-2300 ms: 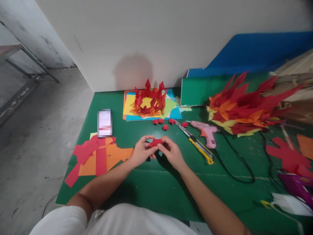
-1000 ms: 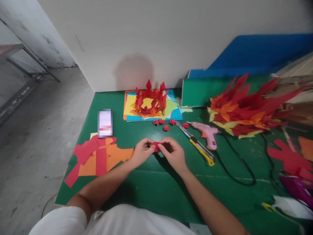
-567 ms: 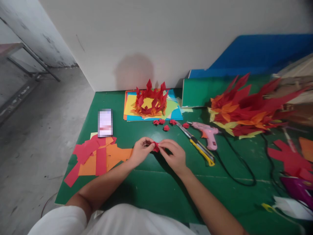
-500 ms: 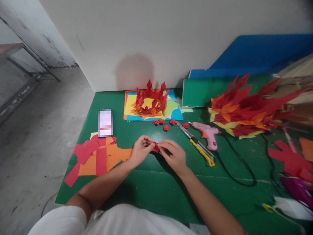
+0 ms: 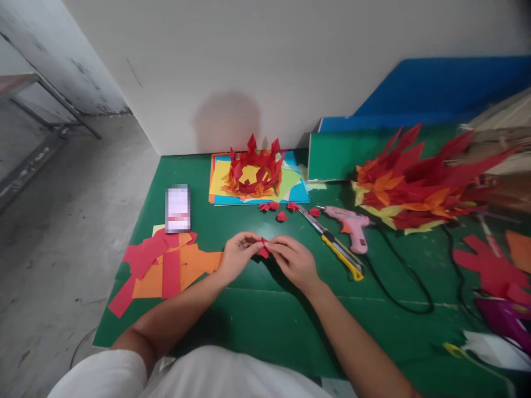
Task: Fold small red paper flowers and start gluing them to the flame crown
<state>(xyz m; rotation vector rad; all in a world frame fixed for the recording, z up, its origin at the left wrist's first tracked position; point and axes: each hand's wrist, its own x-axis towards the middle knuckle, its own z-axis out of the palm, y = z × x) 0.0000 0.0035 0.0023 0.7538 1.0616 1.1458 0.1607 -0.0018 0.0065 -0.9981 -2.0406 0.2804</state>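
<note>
Between my fingertips is a small folded red paper piece (image 5: 263, 252), held above the green table (image 5: 265, 315). My left hand (image 5: 241, 255) pinches it from the left side. From the right, my right hand (image 5: 293, 261) grips it with thumb and forefinger, so the fingertips of both hands nearly meet. Just beyond lie several small red folded paper pieces (image 5: 281, 216). Past them, a crown of red and orange folded paper (image 5: 254, 174) stands on a stack of coloured sheets (image 5: 222, 176).
Loose red and orange paper strips (image 5: 171, 271) lie at left, below a phone (image 5: 178, 208). On the right are a yellow utility knife (image 5: 342, 257), a pink glue gun (image 5: 352, 224) with a black cord, and a larger flame-like paper piece (image 5: 418, 190). A white wall stands behind.
Both hands keep hold of the red paper piece. The right fingers have closed in nearer to the left ones, and the paper now shows lower beneath the fingertips.
</note>
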